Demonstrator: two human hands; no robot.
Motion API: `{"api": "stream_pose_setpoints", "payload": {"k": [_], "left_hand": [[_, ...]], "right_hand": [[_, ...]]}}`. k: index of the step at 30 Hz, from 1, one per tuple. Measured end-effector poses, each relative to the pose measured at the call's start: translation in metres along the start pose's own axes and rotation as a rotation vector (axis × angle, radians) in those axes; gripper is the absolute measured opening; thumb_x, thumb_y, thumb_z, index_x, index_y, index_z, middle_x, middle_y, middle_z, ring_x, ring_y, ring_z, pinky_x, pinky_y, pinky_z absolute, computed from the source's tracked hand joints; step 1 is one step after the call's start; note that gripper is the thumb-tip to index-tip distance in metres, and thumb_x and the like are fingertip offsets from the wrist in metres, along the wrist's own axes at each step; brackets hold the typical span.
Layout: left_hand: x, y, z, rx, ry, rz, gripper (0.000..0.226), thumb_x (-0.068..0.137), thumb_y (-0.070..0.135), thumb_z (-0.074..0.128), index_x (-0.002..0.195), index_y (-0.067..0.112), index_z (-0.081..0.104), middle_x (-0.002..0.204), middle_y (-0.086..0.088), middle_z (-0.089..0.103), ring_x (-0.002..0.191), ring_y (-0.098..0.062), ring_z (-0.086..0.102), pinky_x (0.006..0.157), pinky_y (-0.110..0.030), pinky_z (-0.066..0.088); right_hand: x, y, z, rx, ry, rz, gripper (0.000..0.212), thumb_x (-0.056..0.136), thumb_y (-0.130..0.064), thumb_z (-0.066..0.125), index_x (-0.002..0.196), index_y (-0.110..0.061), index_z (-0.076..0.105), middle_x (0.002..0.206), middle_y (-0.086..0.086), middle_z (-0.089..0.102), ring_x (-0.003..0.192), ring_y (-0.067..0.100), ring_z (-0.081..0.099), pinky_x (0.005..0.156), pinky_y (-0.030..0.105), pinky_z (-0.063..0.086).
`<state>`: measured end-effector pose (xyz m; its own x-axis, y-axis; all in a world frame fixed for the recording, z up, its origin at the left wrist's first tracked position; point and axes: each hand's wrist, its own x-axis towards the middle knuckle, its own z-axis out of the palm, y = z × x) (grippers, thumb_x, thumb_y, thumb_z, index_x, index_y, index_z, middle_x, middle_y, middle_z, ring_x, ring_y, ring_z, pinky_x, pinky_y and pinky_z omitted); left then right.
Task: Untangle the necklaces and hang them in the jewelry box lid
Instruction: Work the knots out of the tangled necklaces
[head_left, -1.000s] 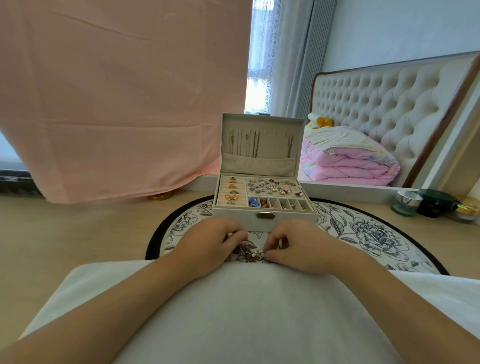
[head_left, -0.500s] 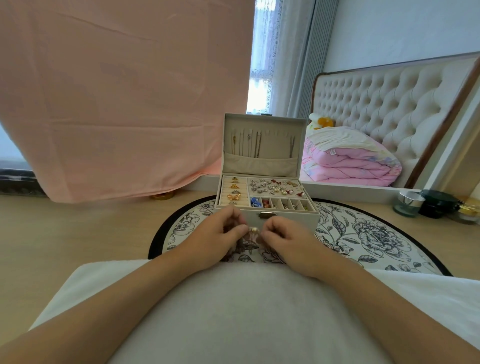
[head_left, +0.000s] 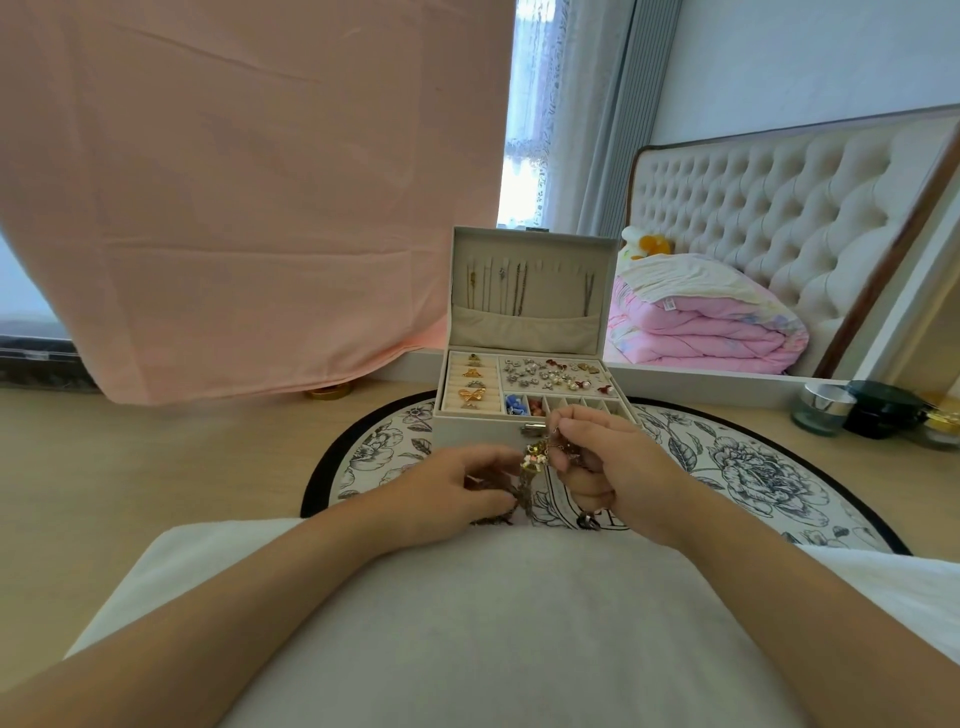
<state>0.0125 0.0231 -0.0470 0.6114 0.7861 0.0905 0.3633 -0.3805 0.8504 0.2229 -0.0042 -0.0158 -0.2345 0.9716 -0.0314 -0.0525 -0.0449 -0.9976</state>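
A beige jewelry box (head_left: 483, 431) stands open on a round floral mat (head_left: 737, 467). Its upright lid (head_left: 527, 283) has several chains hanging from hooks above a fabric pocket. The tray holds brooches, earrings and beads. Just in front of the box, a tangled clump of necklaces (head_left: 535, 465) with gold and pink charms hangs between my hands. My right hand (head_left: 608, 462) pinches the clump's upper part and lifts it. My left hand (head_left: 462, 488) grips the lower chains near the mat. Part of the tangle is hidden under my fingers.
A pink cloth (head_left: 234, 197) hangs at the left behind the box. A mirror at the right reflects a bed and a pink quilt (head_left: 696, 322). Small jars (head_left: 823, 408) stand at the far right on the wooden tabletop (head_left: 130, 478). My white-clad lap fills the foreground.
Both hands rose from the mat's near edge toward the box. My right hand has lifted the tangle higher, and the chains now stretch between the two hands.
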Motion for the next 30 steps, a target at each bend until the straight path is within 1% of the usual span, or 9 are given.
{"api": "stream_pose_setpoints", "payload": {"k": [4, 9, 11, 12, 14, 17, 22, 27, 30], "left_hand": [[0.0, 0.001, -0.001, 0.047, 0.056, -0.024, 0.011, 0.094, 0.018, 0.068, 0.099, 0.025, 0.074, 0.094, 0.003, 0.075, 0.09, -0.016, 0.069, 0.088, -0.028, 0.054], [0.0, 0.001, -0.006, -0.202, 0.228, -0.083, 0.019, 0.103, 0.009, 0.051, 0.107, 0.019, 0.066, 0.075, -0.001, 0.065, 0.072, -0.019, 0.069, 0.08, -0.036, 0.059], [0.002, 0.002, -0.008, -0.318, 0.271, -0.122, 0.021, 0.105, 0.01, 0.047, 0.112, 0.02, 0.064, 0.07, -0.006, 0.061, 0.059, -0.02, 0.064, 0.066, -0.039, 0.06], [0.003, 0.002, -0.009, -0.305, 0.286, -0.126, 0.021, 0.105, 0.011, 0.047, 0.113, 0.021, 0.064, 0.071, -0.005, 0.059, 0.055, -0.015, 0.058, 0.056, -0.032, 0.055], [0.003, -0.001, -0.012, -0.09, 0.314, -0.095, 0.018, 0.103, 0.015, 0.051, 0.111, 0.025, 0.064, 0.08, 0.002, 0.06, 0.056, -0.001, 0.052, 0.053, -0.017, 0.044], [-0.001, -0.002, -0.019, 0.343, 0.242, -0.009, 0.017, 0.101, 0.023, 0.056, 0.113, 0.029, 0.067, 0.092, 0.014, 0.064, 0.074, 0.007, 0.055, 0.065, -0.009, 0.041], [-0.01, 0.004, -0.027, 0.638, 0.079, -0.011, 0.023, 0.102, 0.029, 0.055, 0.117, 0.025, 0.072, 0.11, 0.012, 0.066, 0.099, -0.003, 0.056, 0.087, -0.017, 0.041], [-0.021, 0.024, -0.024, 0.453, 0.203, -0.024, 0.012, 0.098, 0.024, 0.062, 0.101, 0.026, 0.074, 0.08, 0.022, 0.062, 0.065, 0.009, 0.055, 0.06, -0.005, 0.04], [-0.033, 0.041, -0.024, 0.388, 0.16, -0.028, 0.011, 0.094, 0.022, 0.067, 0.094, 0.03, 0.074, 0.071, 0.022, 0.063, 0.059, 0.009, 0.055, 0.056, -0.007, 0.04]], "right_hand": [[0.001, -0.001, -0.005, 0.023, 0.062, -0.026, 0.018, 0.106, -0.011, 0.039, 0.095, -0.012, 0.054, 0.071, 0.009, 0.06, 0.037, 0.008, 0.021, 0.044, 0.019, 0.012], [0.002, 0.001, -0.015, -0.252, 0.168, -0.084, 0.019, 0.104, -0.01, 0.046, 0.092, -0.011, 0.061, 0.071, 0.006, 0.064, 0.037, 0.008, 0.025, 0.04, 0.018, 0.019], [0.001, 0.001, -0.017, -0.421, 0.205, -0.118, 0.015, 0.101, -0.011, 0.055, 0.094, -0.012, 0.068, 0.07, 0.006, 0.067, 0.037, 0.007, 0.032, 0.037, 0.018, 0.027], [0.0, 0.001, -0.017, -0.479, 0.208, -0.124, 0.011, 0.098, -0.012, 0.06, 0.096, -0.013, 0.071, 0.07, 0.005, 0.069, 0.038, 0.005, 0.04, 0.039, 0.015, 0.033], [-0.001, 0.001, -0.019, -0.596, 0.194, -0.102, 0.008, 0.092, -0.018, 0.071, 0.097, -0.017, 0.076, 0.074, 0.003, 0.074, 0.052, 0.001, 0.058, 0.053, 0.011, 0.047], [-0.001, 0.002, -0.024, -0.831, 0.19, -0.042, 0.007, 0.087, -0.028, 0.077, 0.083, -0.024, 0.08, 0.078, -0.001, 0.076, 0.065, 0.005, 0.062, 0.066, 0.021, 0.053], [-0.004, 0.002, -0.021, -0.856, 0.217, -0.059, 0.017, 0.09, -0.029, 0.074, 0.075, -0.02, 0.074, 0.063, -0.004, 0.062, 0.049, 0.003, 0.048, 0.051, 0.016, 0.043], [-0.018, -0.01, -0.007, -0.75, 0.207, -0.078, 0.02, 0.095, -0.019, 0.064, 0.082, -0.003, 0.069, 0.047, -0.015, 0.042, 0.043, 0.002, 0.034, 0.048, 0.015, 0.034], [-0.037, -0.021, 0.001, -0.71, 0.114, -0.004, 0.024, 0.093, -0.021, 0.061, 0.076, -0.003, 0.061, 0.052, -0.008, 0.04, 0.052, 0.007, 0.03, 0.053, 0.021, 0.026]]}}
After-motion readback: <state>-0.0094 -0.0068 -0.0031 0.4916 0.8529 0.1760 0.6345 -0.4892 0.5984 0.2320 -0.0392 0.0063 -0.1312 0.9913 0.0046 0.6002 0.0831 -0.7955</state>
